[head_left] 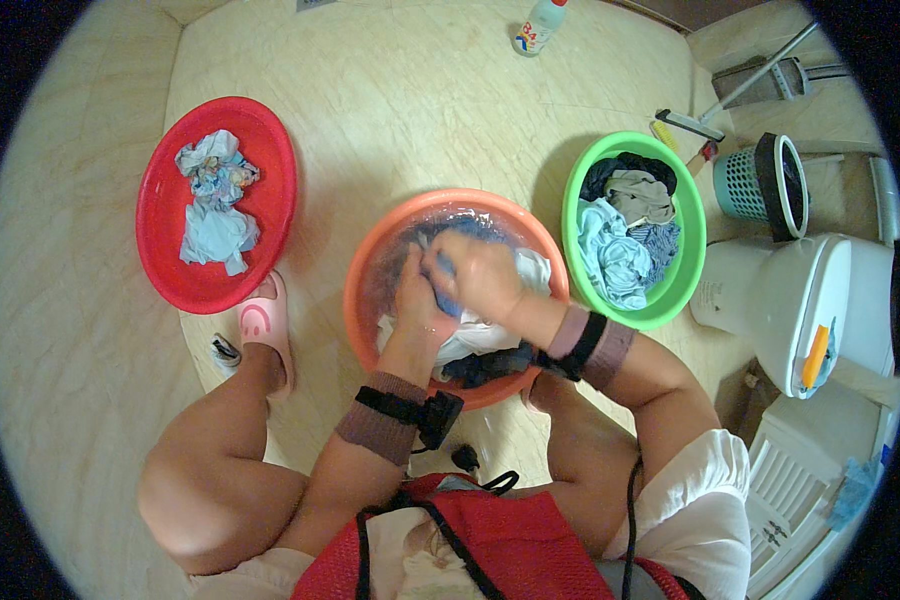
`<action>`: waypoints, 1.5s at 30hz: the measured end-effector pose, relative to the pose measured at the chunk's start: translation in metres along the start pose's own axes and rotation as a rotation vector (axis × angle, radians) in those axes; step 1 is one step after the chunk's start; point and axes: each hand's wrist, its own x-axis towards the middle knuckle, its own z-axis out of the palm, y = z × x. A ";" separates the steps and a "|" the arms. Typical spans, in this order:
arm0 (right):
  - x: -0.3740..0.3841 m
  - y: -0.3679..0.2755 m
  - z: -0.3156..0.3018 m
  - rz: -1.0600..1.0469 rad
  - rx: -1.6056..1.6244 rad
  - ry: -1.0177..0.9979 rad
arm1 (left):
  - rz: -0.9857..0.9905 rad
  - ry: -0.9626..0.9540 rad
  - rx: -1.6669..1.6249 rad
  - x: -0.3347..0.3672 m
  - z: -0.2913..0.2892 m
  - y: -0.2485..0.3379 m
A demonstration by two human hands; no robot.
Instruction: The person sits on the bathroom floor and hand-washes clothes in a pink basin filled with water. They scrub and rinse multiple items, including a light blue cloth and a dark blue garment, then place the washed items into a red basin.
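An orange basin [360, 250] of sudsy water stands on the floor between my feet. Over it my left hand [422, 300] and my right hand [478, 275] are closed together on a wet blue cloth [448, 302], the right one slightly blurred. Most of the cloth is hidden by my fingers, so what garment it is cannot be told. Beneath my hands, white fabric [475, 340] lies in the water, with dark fabric [490, 368] along the basin's near side.
To the left is a red basin [155, 235] with light-blue clothes [218, 235]; a green basin [695, 245] full of clothes stands right. Farther right are a toilet [770, 290], a teal bin [740, 185] and a squeegee [690, 125]. A bottle [540, 28] stands at the back.
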 end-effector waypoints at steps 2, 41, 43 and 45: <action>0.007 0.040 0.001 0.111 -0.104 -0.005 | 0.170 0.130 0.112 0.009 0.003 0.002; 0.019 -0.012 -0.013 0.159 -0.136 -0.074 | 0.189 0.006 0.213 0.002 -0.009 -0.017; 0.014 -0.015 -0.015 0.078 -0.089 -0.127 | -0.018 -0.096 0.032 0.005 -0.015 -0.015; -0.006 -0.029 -0.010 0.027 -0.081 -0.215 | 0.117 -0.137 0.085 -0.002 -0.021 -0.013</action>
